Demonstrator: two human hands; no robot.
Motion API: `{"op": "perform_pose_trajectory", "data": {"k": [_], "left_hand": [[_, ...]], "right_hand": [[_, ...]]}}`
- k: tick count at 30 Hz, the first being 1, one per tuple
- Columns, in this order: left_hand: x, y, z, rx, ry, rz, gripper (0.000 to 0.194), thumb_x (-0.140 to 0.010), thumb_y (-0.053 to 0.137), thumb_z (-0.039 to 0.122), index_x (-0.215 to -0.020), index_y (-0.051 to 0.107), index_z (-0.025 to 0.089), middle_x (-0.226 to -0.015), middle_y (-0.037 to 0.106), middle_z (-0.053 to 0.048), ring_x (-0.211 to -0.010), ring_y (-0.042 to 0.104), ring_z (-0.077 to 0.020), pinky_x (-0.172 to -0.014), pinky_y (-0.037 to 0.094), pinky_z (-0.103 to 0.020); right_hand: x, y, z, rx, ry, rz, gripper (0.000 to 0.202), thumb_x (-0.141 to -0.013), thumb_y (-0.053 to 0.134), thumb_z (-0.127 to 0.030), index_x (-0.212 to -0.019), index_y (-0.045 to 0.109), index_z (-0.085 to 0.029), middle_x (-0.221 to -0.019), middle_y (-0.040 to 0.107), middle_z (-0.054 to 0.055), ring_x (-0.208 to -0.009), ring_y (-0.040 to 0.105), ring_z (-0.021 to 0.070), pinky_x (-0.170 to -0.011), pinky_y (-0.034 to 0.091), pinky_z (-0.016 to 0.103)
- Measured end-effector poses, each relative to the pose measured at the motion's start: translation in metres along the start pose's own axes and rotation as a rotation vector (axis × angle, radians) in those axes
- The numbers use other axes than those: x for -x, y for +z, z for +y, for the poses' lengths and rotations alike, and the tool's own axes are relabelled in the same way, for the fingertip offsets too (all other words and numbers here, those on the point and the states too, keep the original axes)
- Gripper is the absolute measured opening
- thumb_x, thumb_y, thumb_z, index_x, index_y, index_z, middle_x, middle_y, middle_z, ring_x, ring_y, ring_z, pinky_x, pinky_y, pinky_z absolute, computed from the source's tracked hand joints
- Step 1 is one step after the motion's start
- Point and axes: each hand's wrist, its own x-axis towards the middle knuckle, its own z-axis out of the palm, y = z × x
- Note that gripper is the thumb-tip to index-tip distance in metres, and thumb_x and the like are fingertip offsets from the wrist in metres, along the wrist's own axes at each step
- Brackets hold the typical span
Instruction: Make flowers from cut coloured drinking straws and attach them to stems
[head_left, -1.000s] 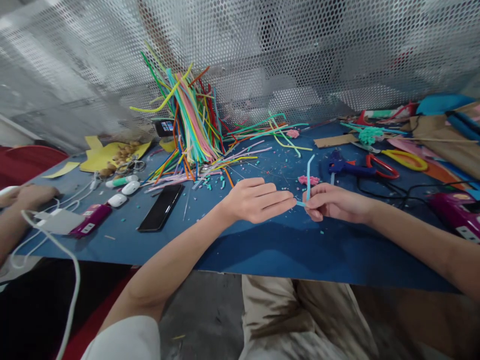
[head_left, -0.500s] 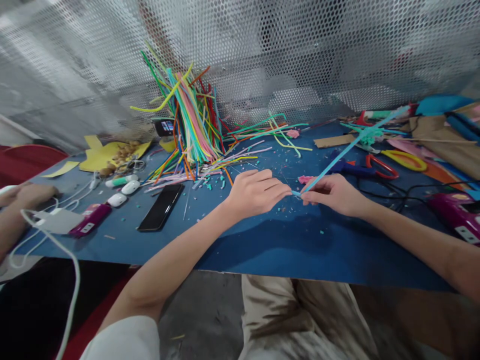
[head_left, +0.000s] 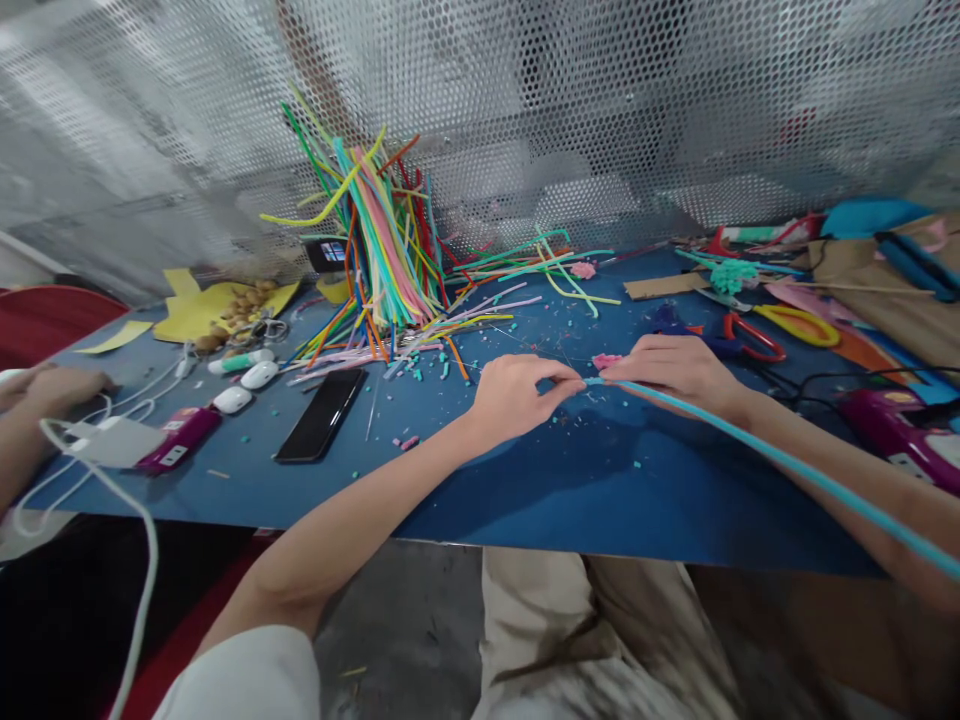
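Observation:
A light-blue pipe cleaner point(head_left: 757, 445) runs between my hands above the blue tabletop point(head_left: 480, 500). Its short end is pinched in the fingertips of my left hand point(head_left: 517, 392). Close beside it, my right hand point(head_left: 679, 375) grips the same pipe cleaner, whose long free part trails to the lower right across my forearm. Just behind the fingers lies a small pink fuzzy piece point(head_left: 607, 360), partly covered by my right hand. Tiny clippings are scattered beneath my hands.
A big bundle of coloured pipe cleaners point(head_left: 386, 230) stands at the back left. A black phone point(head_left: 321, 415) lies left of my forearm. Scissors with yellow handles point(head_left: 799, 325) and a purple power strip point(head_left: 904, 435) are at right. Another person's hand point(head_left: 71, 385) rests at far left.
The long part of the pipe cleaner has swung from pointing up and away to trailing down toward the lower right. My right hand has turned over, knuckles up; both hands stay close together.

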Motion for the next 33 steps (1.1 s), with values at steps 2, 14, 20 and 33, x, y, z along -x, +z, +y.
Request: {"op": "perform_pose_trajectory", "data": {"k": [2, 14, 20, 33], "left_hand": [[-0.001, -0.003, 0.003, 0.050, -0.054, -0.049, 0.026, -0.095, 0.058, 0.044, -0.092, 0.078, 0.028, -0.085, 0.078, 0.004, -0.066, 0.064, -0.0107, -0.061, 0.042, -0.024], [-0.003, 0.002, -0.007, -0.197, 0.091, 0.071, 0.025, -0.098, 0.055, 0.044, -0.096, 0.075, 0.030, -0.098, 0.077, 0.005, -0.089, 0.071, -0.0114, -0.072, 0.046, -0.024], [-0.003, 0.005, -0.024, -0.332, 0.314, 0.230, 0.022, -0.099, 0.057, 0.035, -0.114, 0.071, 0.030, -0.107, 0.076, 0.002, -0.091, 0.072, -0.0110, -0.075, 0.048, -0.025], [0.000, -0.022, -0.024, -0.444, 0.442, 0.049, 0.034, -0.101, 0.049, 0.025, -0.124, 0.065, 0.044, -0.121, 0.072, 0.006, -0.076, 0.064, -0.0109, -0.061, 0.035, -0.031]], "right_hand": [[-0.002, -0.005, -0.003, 0.092, -0.032, -0.013, 0.025, -0.098, 0.054, -0.029, -0.114, 0.073, -0.026, -0.106, 0.078, 0.002, -0.089, 0.069, 0.0200, -0.080, 0.055, 0.034], [0.001, 0.011, 0.003, 0.003, 0.205, 0.172, 0.014, -0.089, 0.067, -0.030, -0.096, 0.078, -0.029, -0.090, 0.079, 0.000, -0.075, 0.067, 0.0188, -0.069, 0.054, 0.034], [-0.007, 0.011, -0.006, -0.188, 0.554, 0.170, 0.019, -0.085, 0.070, -0.040, -0.087, 0.079, -0.024, -0.081, 0.076, 0.003, -0.066, 0.063, 0.0181, -0.062, 0.050, 0.033], [-0.013, 0.030, -0.019, -1.038, 0.924, 0.115, 0.021, -0.076, 0.076, -0.036, -0.072, 0.070, -0.017, -0.063, 0.063, 0.002, -0.057, 0.056, 0.0136, -0.057, 0.048, 0.029]]}}
